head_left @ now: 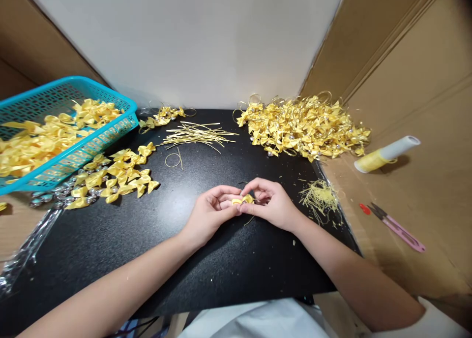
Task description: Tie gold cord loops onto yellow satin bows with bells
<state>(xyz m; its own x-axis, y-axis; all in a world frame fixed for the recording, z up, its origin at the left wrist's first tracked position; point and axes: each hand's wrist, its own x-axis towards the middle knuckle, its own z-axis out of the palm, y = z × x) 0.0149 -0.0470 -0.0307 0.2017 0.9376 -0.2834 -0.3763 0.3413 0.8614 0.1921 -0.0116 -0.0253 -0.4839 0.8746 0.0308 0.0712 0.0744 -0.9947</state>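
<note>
Yellow bow [248,199] sits in left grip [212,207] and right grip [275,205], both pinched closed; bow pile [304,126] covers worktop's [177,274] far-right corner.

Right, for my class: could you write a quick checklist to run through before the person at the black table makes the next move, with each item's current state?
1. Yellow bow held between left hand and right hand: ok.
2. Bow's middle fastened securely: cannot tell; fingers partly cover it.
3. Gold strips beyond the hands, seemingly within reach: ok.
4. Pink-handled snips lying apart from both hands: ok.
5. Black tabletop free of scraps: not ok; thread clippings lie at right.
</note>
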